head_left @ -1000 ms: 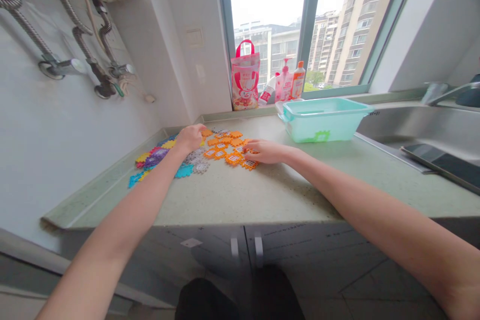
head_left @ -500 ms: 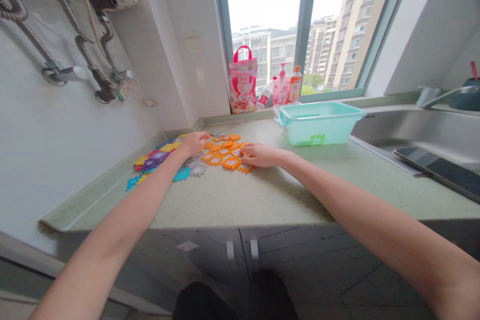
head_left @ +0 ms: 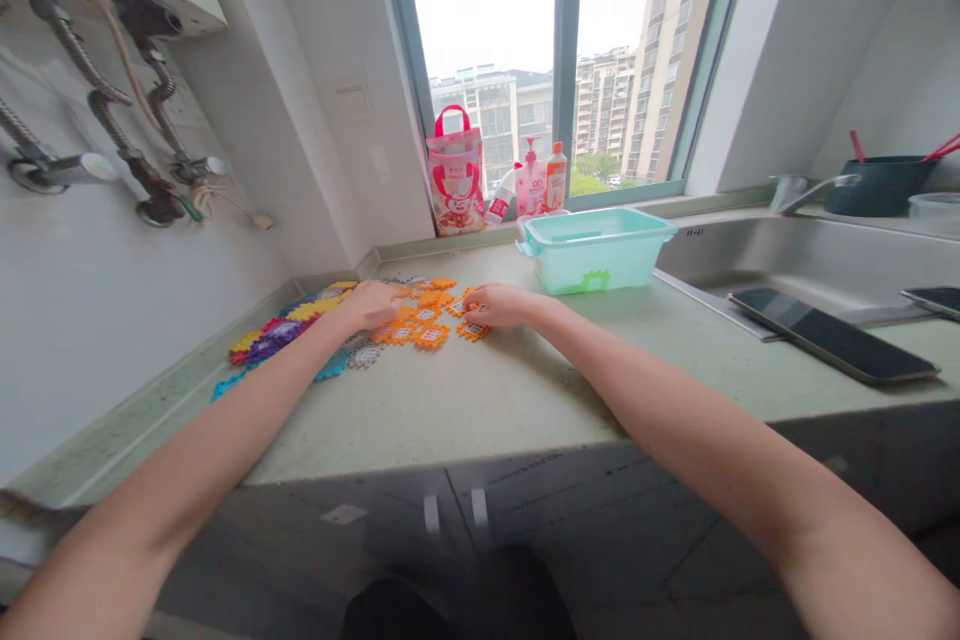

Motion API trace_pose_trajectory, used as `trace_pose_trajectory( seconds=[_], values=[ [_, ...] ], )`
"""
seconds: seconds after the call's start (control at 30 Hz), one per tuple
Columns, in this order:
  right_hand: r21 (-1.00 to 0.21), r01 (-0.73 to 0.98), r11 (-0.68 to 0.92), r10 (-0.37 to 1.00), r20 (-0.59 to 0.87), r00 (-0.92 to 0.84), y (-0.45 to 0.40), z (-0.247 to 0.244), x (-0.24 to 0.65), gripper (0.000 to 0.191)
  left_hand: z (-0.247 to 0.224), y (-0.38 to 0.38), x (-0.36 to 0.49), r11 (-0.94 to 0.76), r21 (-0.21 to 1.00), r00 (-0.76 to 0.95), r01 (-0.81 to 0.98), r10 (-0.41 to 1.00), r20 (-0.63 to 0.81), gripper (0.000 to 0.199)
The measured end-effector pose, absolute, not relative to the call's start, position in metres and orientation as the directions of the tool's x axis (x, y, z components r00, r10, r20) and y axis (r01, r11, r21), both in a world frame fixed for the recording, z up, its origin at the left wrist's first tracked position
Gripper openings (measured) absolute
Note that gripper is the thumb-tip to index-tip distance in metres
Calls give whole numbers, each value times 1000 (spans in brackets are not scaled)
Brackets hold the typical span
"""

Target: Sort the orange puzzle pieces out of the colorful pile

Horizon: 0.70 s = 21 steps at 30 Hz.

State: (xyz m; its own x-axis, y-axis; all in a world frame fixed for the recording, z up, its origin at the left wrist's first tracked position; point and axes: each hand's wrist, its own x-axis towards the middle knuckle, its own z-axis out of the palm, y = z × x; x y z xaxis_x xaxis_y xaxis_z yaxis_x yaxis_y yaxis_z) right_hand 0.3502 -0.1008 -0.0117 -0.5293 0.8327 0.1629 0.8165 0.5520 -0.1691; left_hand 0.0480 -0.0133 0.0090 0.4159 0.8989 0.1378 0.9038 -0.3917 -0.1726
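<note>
Orange toothed tiles (head_left: 424, 316) lie flat on the worktop (head_left: 480, 390) between both hands | left hand (head_left: 373, 304) covers some, fingers curled, grip hidden | right hand (head_left: 501, 305) rests at their edge, fingertips hard to make out | teal tub (head_left: 596, 247) nearby, contents unclear | purple and yellow tiles (head_left: 289, 328) partly behind left forearm

A teal tub (head_left: 600, 260) is sitting on the bench (head_left: 525, 390) near the window (head_left: 555, 50). A pink bag (head_left: 455, 175) and three bottles (head_left: 529, 185) are standing on the sill behind it. Two phones (head_left: 829, 347) are lying by the sink (head_left: 795, 255). Hoses (head_left: 112, 120) are hanging on the left wall. A dark pot (head_left: 877, 186) is standing beyond the tap (head_left: 806, 190).
</note>
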Motion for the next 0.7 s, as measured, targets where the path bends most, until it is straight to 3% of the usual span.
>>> trace_pose_trajectory(
  seconds=[0.23, 0.33, 0.47, 0.6, 0.7],
  values=[
    [-208, 853, 479, 873, 214, -439, -90, -17, 360, 36, 14, -58, 44, -571, -7, 570, 821, 818, 75, 65],
    [-270, 857, 439, 887, 281, -366, -87, -20, 361, 49, 6, -79, 52, -550, 35, 550, 835, 835, 16, 73],
    [-346, 839, 420, 903, 247, -351, -86, -26, 359, 73, -12, -97, 77, -561, 70, 565, 825, 820, -92, 88],
    [-400, 835, 377, 926, 172, -335, -79, -34, 360, 85, -23, -99, 108, -635, 184, 651, 751, 758, -41, 91],
    [-401, 831, 385, 923, 177, -342, -72, -37, 365, 84, -25, -92, 126, -669, 341, 688, 660, 721, 83, 79]
  ],
)
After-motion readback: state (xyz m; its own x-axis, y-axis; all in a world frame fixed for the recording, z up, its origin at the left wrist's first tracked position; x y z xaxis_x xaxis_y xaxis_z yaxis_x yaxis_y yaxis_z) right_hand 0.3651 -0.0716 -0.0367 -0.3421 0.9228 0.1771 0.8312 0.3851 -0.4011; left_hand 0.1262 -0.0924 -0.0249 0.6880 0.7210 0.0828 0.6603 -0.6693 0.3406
